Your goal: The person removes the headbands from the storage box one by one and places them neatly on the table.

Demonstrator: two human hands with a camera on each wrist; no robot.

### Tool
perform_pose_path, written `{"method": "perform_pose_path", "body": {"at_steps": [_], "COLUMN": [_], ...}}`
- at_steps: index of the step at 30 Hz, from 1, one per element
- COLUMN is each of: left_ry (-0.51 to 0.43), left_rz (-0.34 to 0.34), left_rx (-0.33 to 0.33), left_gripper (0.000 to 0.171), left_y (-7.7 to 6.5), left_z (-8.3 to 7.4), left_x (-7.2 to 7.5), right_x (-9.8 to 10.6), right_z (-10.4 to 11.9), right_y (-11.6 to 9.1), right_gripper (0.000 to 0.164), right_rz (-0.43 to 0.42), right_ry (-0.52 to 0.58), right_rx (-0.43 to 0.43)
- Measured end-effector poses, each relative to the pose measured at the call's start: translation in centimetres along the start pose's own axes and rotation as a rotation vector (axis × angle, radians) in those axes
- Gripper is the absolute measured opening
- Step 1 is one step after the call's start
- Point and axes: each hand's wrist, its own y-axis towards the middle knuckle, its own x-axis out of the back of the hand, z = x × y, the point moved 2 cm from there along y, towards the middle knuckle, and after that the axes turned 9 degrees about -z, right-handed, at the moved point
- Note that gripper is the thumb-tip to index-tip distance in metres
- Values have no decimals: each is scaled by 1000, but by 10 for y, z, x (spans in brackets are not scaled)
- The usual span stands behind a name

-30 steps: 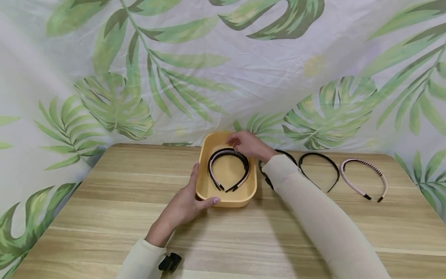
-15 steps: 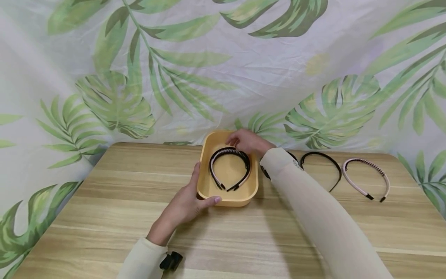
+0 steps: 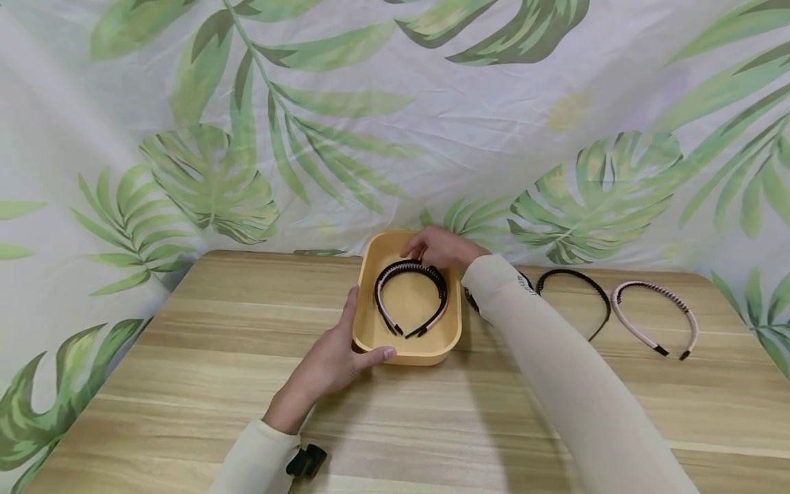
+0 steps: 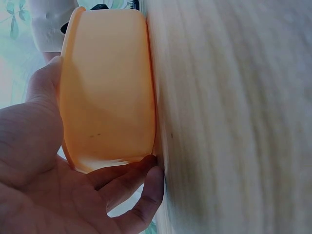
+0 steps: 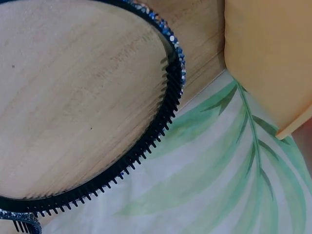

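Note:
A yellow plastic box (image 3: 364, 329) stands on the table, holding a nested stack of headbands (image 3: 381, 302), black with a pale pink one among them. My left hand (image 3: 330, 360) grips the box's near left corner, thumb over the rim; in the left wrist view its fingers lie against the outer wall. Over the box's far right rim reaches my right hand (image 3: 439, 248), its curled fingers pinching the top of a black headband in the stack. The fingertips are partly hidden. In the right wrist view a glittery toothed headband (image 5: 168, 87) lies beside the box.
To the right of the box lie a plain black headband (image 3: 574, 274) and a pink headband (image 3: 657, 288). My right sleeve (image 3: 543, 363) partly covers the dark headbands near the box. A leaf-printed cloth (image 3: 345, 158) hangs behind the wooden table (image 3: 204, 322).
My right hand has shifted slightly at the top of the headband stack. The whole scene drifts a little rightward in view. My left hand stays on the box.

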Motion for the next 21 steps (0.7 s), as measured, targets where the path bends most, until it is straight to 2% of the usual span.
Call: {"method": "perform_pose_path", "body": {"at_steps": [21], "left_ry": [-7], "left_rz": [4], "left_rx": [11], "left_gripper": [123], "left_y": [0], "left_z": [0], "left_x": [0], "right_x": [-1], "right_z": [0], "right_y": [1], "right_gripper": [63], "right_rz": [22], "right_ry": [-23], "right_rx": [-23]}}
